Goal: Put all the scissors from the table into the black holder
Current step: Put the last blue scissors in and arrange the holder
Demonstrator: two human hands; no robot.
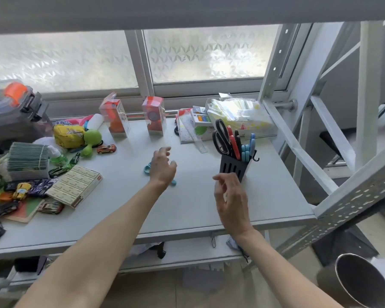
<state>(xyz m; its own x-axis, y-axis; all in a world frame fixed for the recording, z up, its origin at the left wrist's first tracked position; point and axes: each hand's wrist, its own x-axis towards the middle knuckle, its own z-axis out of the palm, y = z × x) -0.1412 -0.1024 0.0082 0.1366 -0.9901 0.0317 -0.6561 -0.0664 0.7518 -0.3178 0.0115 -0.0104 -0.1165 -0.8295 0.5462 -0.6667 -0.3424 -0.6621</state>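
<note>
The black holder [232, 168] stands at the table's right side and holds several scissors: a big black-handled pair [221, 136], a red-handled pair [234, 143] and blue-handled ones [247, 150]. One light-blue pair of scissors [147, 169] lies flat on the table's middle, mostly hidden under my left hand [162, 166]. That hand hovers just over it with fingers spread and empty. My right hand [230, 196] floats in front of the holder, fingers apart, holding nothing.
Toy cars, a yellow pouch [68, 135], a green toy, a stack of cards and a flat box [76, 185] crowd the left side. Two clear boxes [154, 115] and stationery packs stand at the back. A white shelf frame [298, 150] rises on the right; a metal bin [362, 281] sits below.
</note>
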